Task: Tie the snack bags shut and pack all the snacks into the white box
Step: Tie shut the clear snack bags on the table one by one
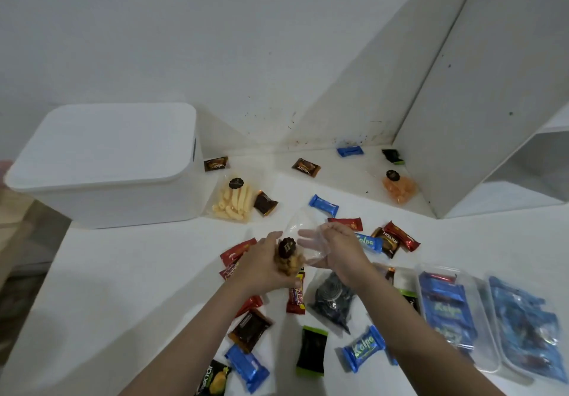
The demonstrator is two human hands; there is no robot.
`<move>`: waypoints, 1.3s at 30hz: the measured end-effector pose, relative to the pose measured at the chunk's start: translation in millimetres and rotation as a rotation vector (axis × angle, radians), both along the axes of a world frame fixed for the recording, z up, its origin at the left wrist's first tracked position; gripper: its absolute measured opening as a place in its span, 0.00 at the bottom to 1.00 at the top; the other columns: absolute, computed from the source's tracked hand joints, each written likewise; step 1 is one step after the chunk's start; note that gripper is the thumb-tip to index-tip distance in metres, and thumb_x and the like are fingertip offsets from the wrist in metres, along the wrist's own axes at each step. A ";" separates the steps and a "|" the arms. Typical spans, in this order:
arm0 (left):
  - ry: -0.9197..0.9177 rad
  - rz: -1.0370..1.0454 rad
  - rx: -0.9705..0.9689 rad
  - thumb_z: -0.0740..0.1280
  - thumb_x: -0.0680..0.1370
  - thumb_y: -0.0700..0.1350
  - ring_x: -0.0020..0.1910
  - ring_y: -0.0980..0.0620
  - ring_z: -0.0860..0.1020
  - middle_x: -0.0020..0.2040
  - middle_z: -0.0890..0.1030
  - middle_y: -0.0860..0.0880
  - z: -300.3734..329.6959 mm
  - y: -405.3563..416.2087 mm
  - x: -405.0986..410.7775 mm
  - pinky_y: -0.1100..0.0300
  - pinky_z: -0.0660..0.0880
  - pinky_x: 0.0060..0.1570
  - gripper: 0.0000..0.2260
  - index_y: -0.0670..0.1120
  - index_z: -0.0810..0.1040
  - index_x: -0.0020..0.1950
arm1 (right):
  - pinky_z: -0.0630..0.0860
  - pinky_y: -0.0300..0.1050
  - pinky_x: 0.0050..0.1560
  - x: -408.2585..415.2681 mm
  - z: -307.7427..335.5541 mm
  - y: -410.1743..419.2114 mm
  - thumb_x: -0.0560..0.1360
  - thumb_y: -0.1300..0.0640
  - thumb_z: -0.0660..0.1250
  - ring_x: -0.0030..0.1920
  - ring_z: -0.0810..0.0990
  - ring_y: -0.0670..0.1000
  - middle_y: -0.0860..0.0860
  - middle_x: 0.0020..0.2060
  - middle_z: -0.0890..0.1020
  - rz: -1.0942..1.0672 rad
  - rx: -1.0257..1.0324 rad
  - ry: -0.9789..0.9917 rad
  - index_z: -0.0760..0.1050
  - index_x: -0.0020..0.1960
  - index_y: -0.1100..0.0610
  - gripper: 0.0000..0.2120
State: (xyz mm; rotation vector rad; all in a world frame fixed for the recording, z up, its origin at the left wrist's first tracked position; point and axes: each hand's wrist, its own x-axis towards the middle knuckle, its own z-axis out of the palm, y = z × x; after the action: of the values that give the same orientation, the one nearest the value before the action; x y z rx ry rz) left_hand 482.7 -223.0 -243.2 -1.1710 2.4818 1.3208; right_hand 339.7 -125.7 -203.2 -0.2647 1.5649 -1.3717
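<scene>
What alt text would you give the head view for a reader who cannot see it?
Two hands work a clear snack bag above a white table: the left hand grips its filled bottom, the right hand holds its loose top. Wrapped snacks lie scattered around; a lidded white box sits far left.

The white box (104,164) sits at the far left of the bench (123,288) with its lid on, so its top is closed. Bare bench lies in front of it on the left. Toward the middle and right, snack wrappers (323,346) are scattered closely, with two clear trays (455,312) at the right edge. A white shelf unit (480,118) walls the far right.
</scene>
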 end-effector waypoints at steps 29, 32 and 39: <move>0.130 0.613 -0.087 0.76 0.69 0.42 0.63 0.41 0.70 0.69 0.64 0.39 -54.6 -133.9 -6.7 0.57 0.70 0.54 0.41 0.43 0.56 0.75 | 0.76 0.47 0.43 5.7 -78.7 -184.3 0.74 0.49 0.67 0.41 0.79 0.53 0.50 0.38 0.77 0.278 0.219 0.282 0.72 0.50 0.59 0.13; 0.235 0.590 -0.092 0.77 0.67 0.39 0.59 0.47 0.70 0.67 0.65 0.40 -39.1 -117.8 -0.7 0.62 0.66 0.51 0.39 0.45 0.59 0.73 | 0.78 0.54 0.54 4.1 -69.4 -163.5 0.75 0.45 0.67 0.51 0.81 0.56 0.54 0.50 0.79 0.300 0.175 0.338 0.71 0.58 0.55 0.18; 0.358 0.538 0.054 0.78 0.67 0.47 0.60 0.54 0.69 0.63 0.69 0.50 5.5 -84.6 15.7 0.65 0.68 0.50 0.35 0.46 0.63 0.69 | 0.79 0.51 0.49 6.3 -27.5 -106.3 0.75 0.46 0.66 0.48 0.82 0.55 0.54 0.47 0.81 0.307 0.035 0.501 0.71 0.55 0.49 0.12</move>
State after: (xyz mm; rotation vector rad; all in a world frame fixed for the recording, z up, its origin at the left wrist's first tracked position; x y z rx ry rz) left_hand 498.4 -307.6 -237.7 -1.8173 2.4165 1.8572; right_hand 346.0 -232.0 -230.7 -0.8427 1.8552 -1.0829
